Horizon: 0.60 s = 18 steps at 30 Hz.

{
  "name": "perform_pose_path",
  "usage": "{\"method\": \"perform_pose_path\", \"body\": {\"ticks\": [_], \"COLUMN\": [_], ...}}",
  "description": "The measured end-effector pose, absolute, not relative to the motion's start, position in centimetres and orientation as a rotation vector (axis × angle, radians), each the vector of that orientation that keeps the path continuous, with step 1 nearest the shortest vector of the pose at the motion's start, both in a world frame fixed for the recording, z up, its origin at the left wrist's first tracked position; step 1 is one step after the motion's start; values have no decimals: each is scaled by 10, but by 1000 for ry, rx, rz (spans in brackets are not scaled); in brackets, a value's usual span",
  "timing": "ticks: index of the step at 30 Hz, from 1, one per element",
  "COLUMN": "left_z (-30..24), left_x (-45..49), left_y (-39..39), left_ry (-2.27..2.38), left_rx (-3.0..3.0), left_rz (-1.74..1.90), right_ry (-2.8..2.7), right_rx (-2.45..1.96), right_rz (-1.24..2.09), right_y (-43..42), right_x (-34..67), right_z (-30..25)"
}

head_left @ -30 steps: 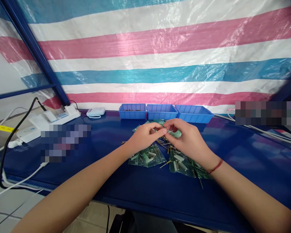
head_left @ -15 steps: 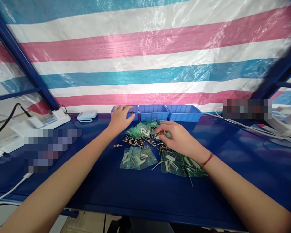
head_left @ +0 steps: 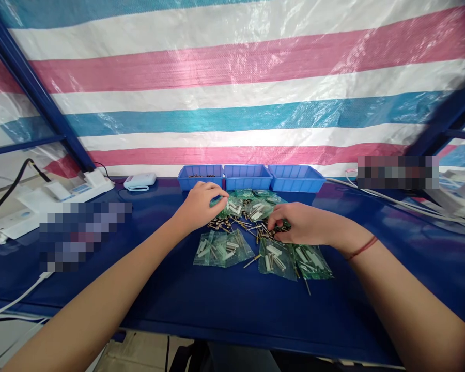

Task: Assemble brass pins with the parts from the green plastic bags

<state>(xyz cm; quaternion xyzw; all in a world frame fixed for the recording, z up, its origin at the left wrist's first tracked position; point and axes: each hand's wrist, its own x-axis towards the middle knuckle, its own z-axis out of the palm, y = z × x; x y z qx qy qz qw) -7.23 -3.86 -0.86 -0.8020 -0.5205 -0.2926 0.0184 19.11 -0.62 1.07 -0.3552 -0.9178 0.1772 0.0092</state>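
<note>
My left hand is over the left side of the pile, its thumb and fingers bent with a small gap between them and nothing visible held. My right hand reaches down into small brass-coloured metal pieces with thin shanks, fingers curled and thumb apart; nothing clearly gripped shows. Green-tinted clear bags with white sticks lie around: one in front on the left, one in front of my right hand, another beside it, and more behind the pile.
Three blue bins stand in a row at the back: the left bin holds some brownish pieces, beside the middle bin and the right bin. A white device and power strip sit at left. Cables run along the right.
My left hand has come back from over the left bin toward the pile, uncovering the pieces inside. My right hand has moved slightly right and nearer, its fingers lowered to the loose pieces.
</note>
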Motion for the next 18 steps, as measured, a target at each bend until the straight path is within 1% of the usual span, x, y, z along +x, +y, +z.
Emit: {"method": "perform_pose_path", "body": {"ticks": [5,8,18], "left_z": [-10,-9,-11], "left_x": [-63,-56,-54], "left_y": [-43,-48,-49], "left_ry": [-1627,-1633,-1643], "left_rx": [-2578,-2631,-2699], "left_rz": [-936,-957,-898], "right_ry": [-2806,-2806,-2863], "right_rx": [-995,-1014,-1127], "right_rz": [601,643,362], "right_y": [-11,-13,-10], "right_x": [187,185,183], "right_z": [20,22,8]}}
